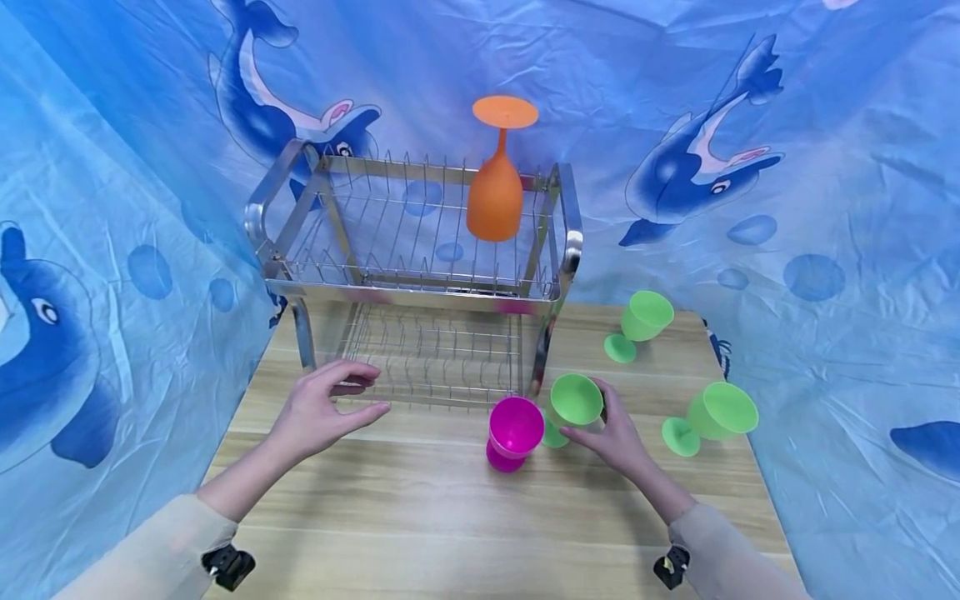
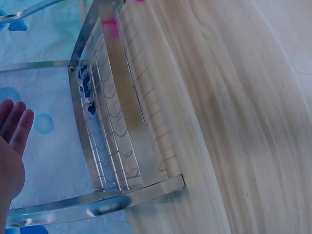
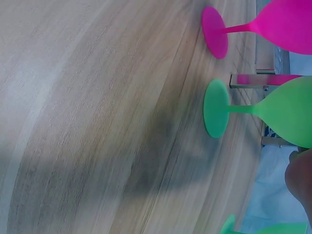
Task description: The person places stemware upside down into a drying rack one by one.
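Green goblet (image 1: 574, 403), gripping fingers (image 1: 614, 407), room in front

Wood-grain table (image 1: 420, 533) beneath rack (image 1: 420, 296), goblets (image 1: 517, 427)

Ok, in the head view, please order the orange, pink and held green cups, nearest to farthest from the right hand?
1. Green cup, in the right hand.
2. Pink cup, left of it.
3. Orange cup, upside down on the rack.

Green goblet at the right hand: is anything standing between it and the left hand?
Yes, the magenta goblet stands beside the green goblet, on the side toward the left hand. Nothing visible separates the right hand from it.
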`<state>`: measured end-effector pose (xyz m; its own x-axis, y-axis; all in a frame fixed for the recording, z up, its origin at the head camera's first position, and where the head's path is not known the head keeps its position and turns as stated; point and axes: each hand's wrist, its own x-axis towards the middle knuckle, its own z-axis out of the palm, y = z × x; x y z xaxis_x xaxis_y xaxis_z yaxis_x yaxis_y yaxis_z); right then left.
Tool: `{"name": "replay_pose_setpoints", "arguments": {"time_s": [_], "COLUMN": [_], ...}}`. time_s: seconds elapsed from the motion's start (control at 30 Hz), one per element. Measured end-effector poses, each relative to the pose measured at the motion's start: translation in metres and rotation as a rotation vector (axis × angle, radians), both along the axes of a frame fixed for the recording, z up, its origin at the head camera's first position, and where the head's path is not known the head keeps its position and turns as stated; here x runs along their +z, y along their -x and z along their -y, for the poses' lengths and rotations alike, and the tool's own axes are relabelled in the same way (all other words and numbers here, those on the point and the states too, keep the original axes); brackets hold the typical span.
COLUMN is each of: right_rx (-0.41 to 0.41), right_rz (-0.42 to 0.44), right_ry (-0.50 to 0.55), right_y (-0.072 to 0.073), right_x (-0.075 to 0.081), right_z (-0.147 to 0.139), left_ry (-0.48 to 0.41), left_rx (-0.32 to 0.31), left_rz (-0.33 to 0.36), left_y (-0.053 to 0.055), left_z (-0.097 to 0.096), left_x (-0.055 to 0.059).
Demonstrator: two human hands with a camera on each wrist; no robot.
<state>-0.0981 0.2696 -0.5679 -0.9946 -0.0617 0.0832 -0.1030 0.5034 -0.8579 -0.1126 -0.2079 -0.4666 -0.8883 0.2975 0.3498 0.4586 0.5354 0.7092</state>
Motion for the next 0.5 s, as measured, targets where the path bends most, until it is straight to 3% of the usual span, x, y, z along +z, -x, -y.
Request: {"name": "replay_pose_setpoints", "arguments": {"time_s": [0.23,0.4,0.5], "right_rx": [-0.023,-0.053,-0.072], "right_rz": [0.027,0.049,-0.001], "right_ry": [0.106,0.162,0.210], "right_y": [0.000,-0.002,-0.005], "right_x": [0.011,0.037,0.056], "right_z": [-0.001,-0.018,-0.029], "left_ry": [-0.012,-0.008,0.000], "left_rx": [-0.027,-0.039,-0.045], "left_rz": [0.012,0.001,-0.013], "left_y": [0.000,0.001,0.002], "left_z": [-0.002,-0.003,-0.005], "left_x": [-0.002,0.000,0.003]}}
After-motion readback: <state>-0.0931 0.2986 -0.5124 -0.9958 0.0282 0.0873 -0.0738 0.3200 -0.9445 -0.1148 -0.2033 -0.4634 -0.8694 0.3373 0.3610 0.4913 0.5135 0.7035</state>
